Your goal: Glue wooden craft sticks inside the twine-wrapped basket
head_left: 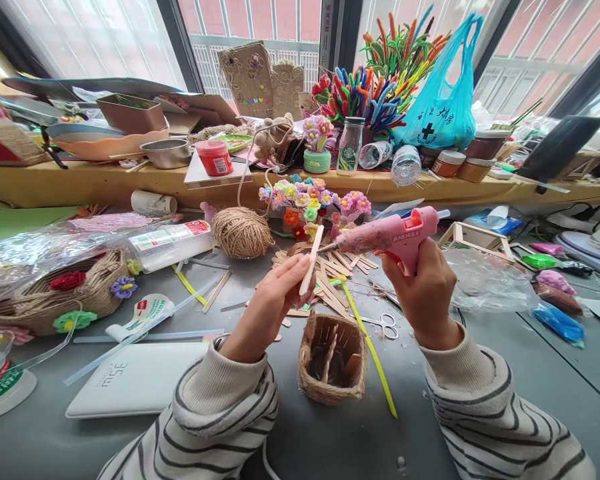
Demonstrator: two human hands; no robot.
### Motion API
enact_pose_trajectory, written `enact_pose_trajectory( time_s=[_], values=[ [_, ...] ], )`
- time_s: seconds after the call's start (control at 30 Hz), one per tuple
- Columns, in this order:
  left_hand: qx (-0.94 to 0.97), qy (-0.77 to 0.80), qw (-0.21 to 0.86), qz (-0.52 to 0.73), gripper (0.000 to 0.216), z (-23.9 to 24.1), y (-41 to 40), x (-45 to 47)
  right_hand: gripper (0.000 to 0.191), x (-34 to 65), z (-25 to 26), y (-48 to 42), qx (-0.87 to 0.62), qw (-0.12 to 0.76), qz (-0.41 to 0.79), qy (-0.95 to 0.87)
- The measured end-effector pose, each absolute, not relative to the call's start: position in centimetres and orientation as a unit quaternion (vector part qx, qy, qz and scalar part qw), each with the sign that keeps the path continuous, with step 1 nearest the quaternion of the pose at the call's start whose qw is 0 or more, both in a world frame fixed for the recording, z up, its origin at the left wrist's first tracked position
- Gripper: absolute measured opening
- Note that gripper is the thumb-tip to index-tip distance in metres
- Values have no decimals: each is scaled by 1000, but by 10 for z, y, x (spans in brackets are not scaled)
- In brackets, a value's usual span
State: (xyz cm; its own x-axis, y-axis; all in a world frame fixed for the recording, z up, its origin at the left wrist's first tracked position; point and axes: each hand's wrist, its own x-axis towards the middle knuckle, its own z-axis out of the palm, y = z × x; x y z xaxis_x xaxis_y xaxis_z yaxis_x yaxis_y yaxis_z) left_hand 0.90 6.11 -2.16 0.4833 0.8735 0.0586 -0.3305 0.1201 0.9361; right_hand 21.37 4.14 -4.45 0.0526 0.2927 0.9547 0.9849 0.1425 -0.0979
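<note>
My left hand (276, 308) pinches a wooden craft stick (312, 261) that points up and away from me. In my right hand (424, 293) is a pink hot glue gun (387, 235), its nozzle pointing left and close to the stick's upper part; whether it touches, I cannot tell. Below and between my hands stands a small twine-wrapped box (307, 373), open at the top, with a stick-like divider upright inside. Loose craft sticks (333, 293) lie in a pile behind it. Scissors (386, 325) lie to the right of the box beside a yellow pipe cleaner (373, 353).
A ball of twine (243, 232) and crocheted flowers (305, 200) stand at the back. A white 35W box (130, 380) and a twine basket (45, 300) are at left. Clear plastic (495, 280) lies right. A crowded shelf (280, 187) runs along the windows.
</note>
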Motion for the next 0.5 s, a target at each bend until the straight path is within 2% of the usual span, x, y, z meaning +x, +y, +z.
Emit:
enact_pose_trajectory(
  time_s=[0.5],
  values=[
    [512,273,695,425,31,-22,61,9,26,214,-44,42,-540,486,-355,-588]
  ],
)
